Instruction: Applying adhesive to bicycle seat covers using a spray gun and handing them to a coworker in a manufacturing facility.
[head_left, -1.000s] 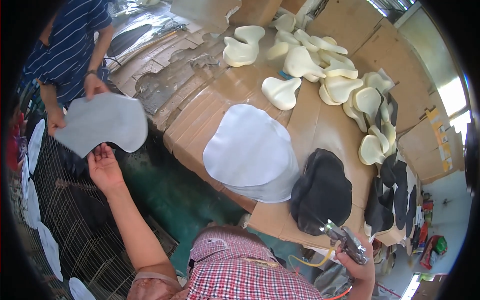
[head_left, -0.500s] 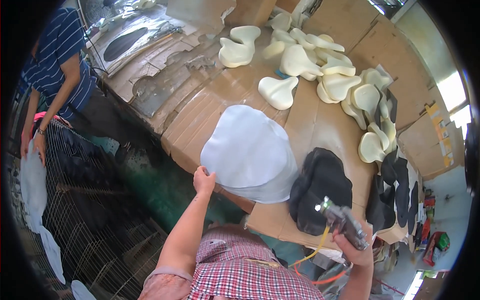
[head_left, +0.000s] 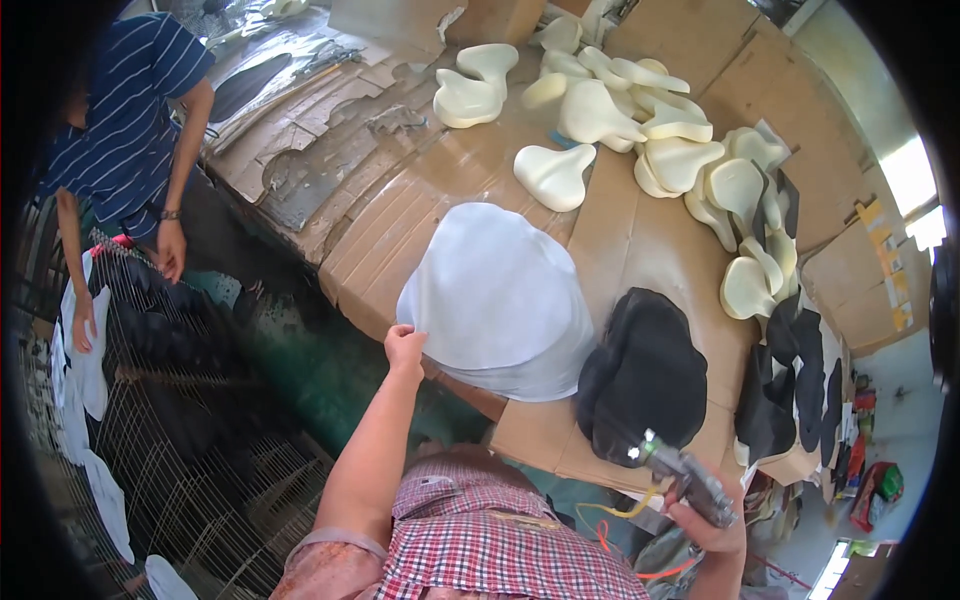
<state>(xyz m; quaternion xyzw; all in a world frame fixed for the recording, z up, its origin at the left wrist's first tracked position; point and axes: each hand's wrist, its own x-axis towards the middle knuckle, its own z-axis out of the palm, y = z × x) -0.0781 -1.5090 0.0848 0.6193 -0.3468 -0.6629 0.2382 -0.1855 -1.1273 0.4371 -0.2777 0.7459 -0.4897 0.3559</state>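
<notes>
My left hand [head_left: 404, 348] pinches the left edge of the top sheet in a stack of rounded white sheets [head_left: 500, 290], which look like cloth covers. A slight fold runs up the sheet from my fingers. In my right hand [head_left: 708, 522] is a metal spray gun [head_left: 692, 482], held near the table's front edge with its nozzle toward the left. A yellow and orange hose [head_left: 604, 535] trails from it. Just beyond the nozzle lies a pile of black shaped pads [head_left: 648, 370], to the right of the white stack.
Cream saddle-shaped foam pieces [head_left: 600, 112] are heaped at the back right of the cardboard-covered table [head_left: 390, 225]. More black pieces [head_left: 805, 370] hang at the right edge. At left, a person [head_left: 130, 130] in a striped shirt reaches over a wire rack [head_left: 200, 440] with white pieces.
My left hand has risen slightly, and a fold now shows in the sheet's edge. The spray gun has dropped a little. The co-worker's hands have moved apart over the rack.
</notes>
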